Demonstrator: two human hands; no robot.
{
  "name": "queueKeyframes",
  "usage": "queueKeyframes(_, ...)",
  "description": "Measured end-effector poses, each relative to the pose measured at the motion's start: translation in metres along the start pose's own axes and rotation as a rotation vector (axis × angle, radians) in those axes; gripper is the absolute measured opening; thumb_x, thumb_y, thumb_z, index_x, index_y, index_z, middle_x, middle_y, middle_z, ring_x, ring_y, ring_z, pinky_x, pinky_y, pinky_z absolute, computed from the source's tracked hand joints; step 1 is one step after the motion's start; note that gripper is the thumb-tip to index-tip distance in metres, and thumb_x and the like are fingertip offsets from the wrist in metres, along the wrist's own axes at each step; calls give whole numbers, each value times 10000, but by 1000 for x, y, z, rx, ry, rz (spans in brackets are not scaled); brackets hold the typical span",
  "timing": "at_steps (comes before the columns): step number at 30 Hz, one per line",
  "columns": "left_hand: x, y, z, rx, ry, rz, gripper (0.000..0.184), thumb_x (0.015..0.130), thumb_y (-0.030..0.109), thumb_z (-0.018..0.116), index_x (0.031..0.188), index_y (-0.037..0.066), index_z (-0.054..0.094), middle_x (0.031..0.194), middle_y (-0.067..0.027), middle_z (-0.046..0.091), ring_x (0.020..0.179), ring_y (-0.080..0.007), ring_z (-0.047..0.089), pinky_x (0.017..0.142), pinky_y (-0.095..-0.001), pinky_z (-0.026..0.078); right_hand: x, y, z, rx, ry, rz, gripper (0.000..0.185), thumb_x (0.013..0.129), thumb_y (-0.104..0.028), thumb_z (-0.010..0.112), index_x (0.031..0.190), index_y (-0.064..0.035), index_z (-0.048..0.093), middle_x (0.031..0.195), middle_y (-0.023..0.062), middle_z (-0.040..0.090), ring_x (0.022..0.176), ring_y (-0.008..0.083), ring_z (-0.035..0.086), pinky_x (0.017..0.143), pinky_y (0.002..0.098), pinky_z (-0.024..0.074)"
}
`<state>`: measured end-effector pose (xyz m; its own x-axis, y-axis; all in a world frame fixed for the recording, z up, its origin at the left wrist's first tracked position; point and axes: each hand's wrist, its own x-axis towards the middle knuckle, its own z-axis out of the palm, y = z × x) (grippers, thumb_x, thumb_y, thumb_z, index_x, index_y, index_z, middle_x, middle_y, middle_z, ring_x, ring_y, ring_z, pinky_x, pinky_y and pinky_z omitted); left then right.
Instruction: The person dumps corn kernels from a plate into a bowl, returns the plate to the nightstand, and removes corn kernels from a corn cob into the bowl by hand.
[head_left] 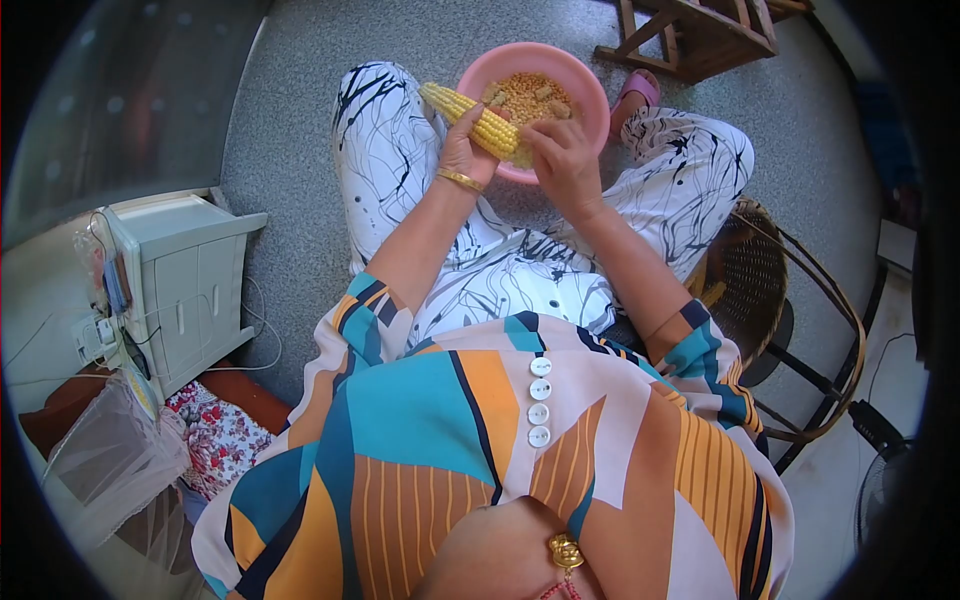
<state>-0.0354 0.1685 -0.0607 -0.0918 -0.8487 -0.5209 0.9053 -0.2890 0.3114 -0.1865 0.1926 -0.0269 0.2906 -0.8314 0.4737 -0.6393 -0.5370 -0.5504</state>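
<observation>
A yellow ear of corn (455,105) lies slantwise over the near left rim of a pink basin (590,75). My left hand (466,150), with a gold bangle at the wrist, is wrapped round the cob from below. At the cob's lower right end, my right hand (565,160) has its fingers bent and pressed together against the kernels. Whether a kernel sits between those fingertips is hidden. Inside the basin are loose corn kernels (530,95) and a few pale cob pieces.
The basin stands on the grey speckled floor (290,140) between my knees. A wooden stool (690,35) is beyond it at upper right. To my right is a woven basket (745,270) with a tall handle; a white cabinet (185,290) stands left.
</observation>
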Motion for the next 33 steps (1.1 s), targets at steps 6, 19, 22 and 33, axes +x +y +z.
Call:
queueKeyframes(6, 3, 0, -3, -5, 6, 2, 287, 748, 88, 625, 984, 36, 470, 904, -110, 540, 902, -233, 526, 862, -377, 429, 1, -5, -3, -11, -25, -61, 266, 666, 15, 557, 918, -54, 604, 878, 83, 565, 816, 261, 538, 711, 356, 446)
queueKeyframes(19, 3, -2, -6, 8, 33, 10, 319, 745, 99, 634, 1005, 41, 460, 909, -114, 536, 903, -240, 526, 851, -392, 434, 2, -10, -6, -31, -33, -105, 190, 634, -6, 581, 822, -39, 577, 826, 77, 559, 774, 244, 536, 683, 339, 444)
queueKeyframes(22, 3, -1, -7, 18, 33, 1, 334, 741, 95, 639, 1015, 42, 457, 915, -119, 535, 904, -245, 526, 849, -396, 436, 2, -10, -7, -35, -39, -112, 166, 639, -59, 600, 801, -43, 566, 817, 64, 549, 780, 224, 520, 697, 324, 436)
queueKeyframes(33, -2, -4, -6, 82, 68, -45, 364, 743, 78, 638, 1044, 29, 440, 944, -136, 523, 910, -257, 527, 836, -375, 463, 5, 1, -11, 115, -205, -104, 104, 687, -56, 578, 781, -42, 538, 798, 77, 535, 788, 247, 513, 700, 335, 430)
